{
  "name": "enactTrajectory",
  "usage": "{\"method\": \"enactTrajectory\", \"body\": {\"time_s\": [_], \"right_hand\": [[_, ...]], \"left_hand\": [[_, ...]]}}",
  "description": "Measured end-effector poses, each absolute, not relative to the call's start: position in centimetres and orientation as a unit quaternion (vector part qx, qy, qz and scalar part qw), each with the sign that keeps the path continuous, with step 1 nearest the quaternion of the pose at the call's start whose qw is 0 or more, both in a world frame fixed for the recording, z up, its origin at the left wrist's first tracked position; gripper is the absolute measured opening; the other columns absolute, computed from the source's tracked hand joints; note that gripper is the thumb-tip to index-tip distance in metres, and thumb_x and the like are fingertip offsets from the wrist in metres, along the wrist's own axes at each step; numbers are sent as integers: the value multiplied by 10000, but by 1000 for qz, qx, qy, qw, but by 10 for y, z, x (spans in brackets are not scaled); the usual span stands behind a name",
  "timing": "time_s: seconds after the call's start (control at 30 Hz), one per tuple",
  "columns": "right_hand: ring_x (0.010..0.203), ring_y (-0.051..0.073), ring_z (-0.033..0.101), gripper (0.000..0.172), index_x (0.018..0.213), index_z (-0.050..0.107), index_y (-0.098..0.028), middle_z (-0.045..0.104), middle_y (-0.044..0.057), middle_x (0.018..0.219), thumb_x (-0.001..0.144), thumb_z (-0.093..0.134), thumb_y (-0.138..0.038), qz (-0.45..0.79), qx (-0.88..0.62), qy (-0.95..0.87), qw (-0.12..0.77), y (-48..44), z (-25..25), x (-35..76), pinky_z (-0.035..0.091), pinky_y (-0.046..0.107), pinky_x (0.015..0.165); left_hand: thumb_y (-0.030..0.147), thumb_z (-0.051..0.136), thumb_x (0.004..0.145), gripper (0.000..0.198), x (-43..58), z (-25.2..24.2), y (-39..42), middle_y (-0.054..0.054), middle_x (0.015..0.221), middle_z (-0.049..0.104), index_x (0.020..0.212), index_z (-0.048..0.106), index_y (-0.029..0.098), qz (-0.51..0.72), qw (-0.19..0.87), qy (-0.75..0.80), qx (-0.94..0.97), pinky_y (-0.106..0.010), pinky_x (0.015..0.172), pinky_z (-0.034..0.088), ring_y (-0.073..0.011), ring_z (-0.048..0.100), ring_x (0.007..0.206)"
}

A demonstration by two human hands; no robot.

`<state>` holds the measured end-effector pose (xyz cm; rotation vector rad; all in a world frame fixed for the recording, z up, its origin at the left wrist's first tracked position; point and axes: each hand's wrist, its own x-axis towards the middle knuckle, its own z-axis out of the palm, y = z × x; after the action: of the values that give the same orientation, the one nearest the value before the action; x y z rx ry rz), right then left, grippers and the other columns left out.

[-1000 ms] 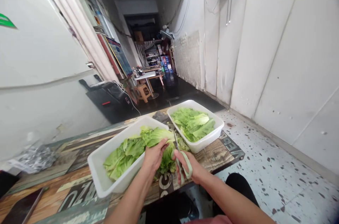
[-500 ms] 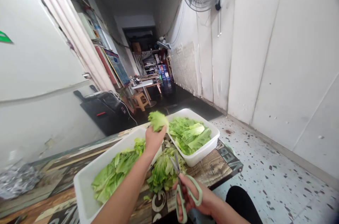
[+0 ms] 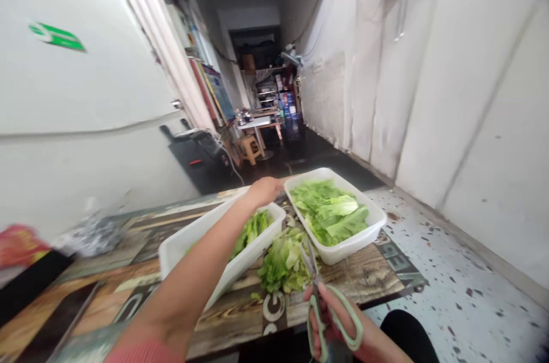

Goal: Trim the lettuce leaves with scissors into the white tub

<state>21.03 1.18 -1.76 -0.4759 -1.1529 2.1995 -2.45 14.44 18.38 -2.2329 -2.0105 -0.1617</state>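
Observation:
My right hand, near the table's front edge, has its fingers through the pale green handles of a pair of scissors. The scissors' blades are slightly apart and point away from me, over a loose heap of lettuce trimmings. Stretched forward, my left hand is at the far left corner of the right white tray. Its fingers are blurred and partly hidden, and I see no leaf in it. Lettuce leaves fill that right tray. The left white tray, partly behind my forearm, also holds lettuce.
Both trays stand on a wood-patterned table. At the table's left are a crumpled silvery bag, a red package and a dark box. A white wall runs along the right. Beyond stand a stool and another table.
Earlier my left hand held a lettuce piece up between the trays; now none shows there, and the hand is lower by the right tray's corner. My view has swung left.

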Motion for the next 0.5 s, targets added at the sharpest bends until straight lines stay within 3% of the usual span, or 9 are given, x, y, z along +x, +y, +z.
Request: {"method": "enactTrajectory", "body": {"time_s": [0.1, 0.27, 0.4, 0.5], "right_hand": [[515, 157, 592, 498, 1094, 511, -184, 581, -29, 645, 871, 535, -629, 840, -187, -420, 287, 11, -21, 209, 508, 311, 516], [527, 171, 596, 526, 1083, 548, -195, 588, -18, 648, 831, 573, -656, 853, -193, -419, 245, 13, -18, 202, 514, 337, 545], [527, 170, 585, 511, 1031, 571, -211, 575, -18, 645, 805, 595, -668, 838, -211, -438, 249, 10, -10, 192, 513, 343, 543], [533, 175, 582, 527, 1005, 586, -221, 564, -16, 642, 766, 619, -690, 839, -212, -444, 234, 5, -7, 192, 505, 347, 551]], "left_hand": [[183, 651, 757, 396, -81, 172, 112, -85, 1122, 722, 1148, 710, 185, 16, 6, -724, -689, -268, 884, 447, -232, 646, 1022], [407, 687, 763, 324, -126, 131, 73, -34, 986, 755, 1019, 755, 220, -14, -67, -768, -637, -217, 779, 466, -197, 676, 914], [598, 683, 691, 471, -117, 103, 88, -161, 949, 733, 801, 746, 144, -73, -73, -823, -559, -343, 793, 473, -329, 658, 960], [458, 825, 552, 373, -110, 96, 108, -162, 926, 721, 715, 699, 147, -128, -103, -843, -512, -364, 804, 466, -365, 634, 997]]}}
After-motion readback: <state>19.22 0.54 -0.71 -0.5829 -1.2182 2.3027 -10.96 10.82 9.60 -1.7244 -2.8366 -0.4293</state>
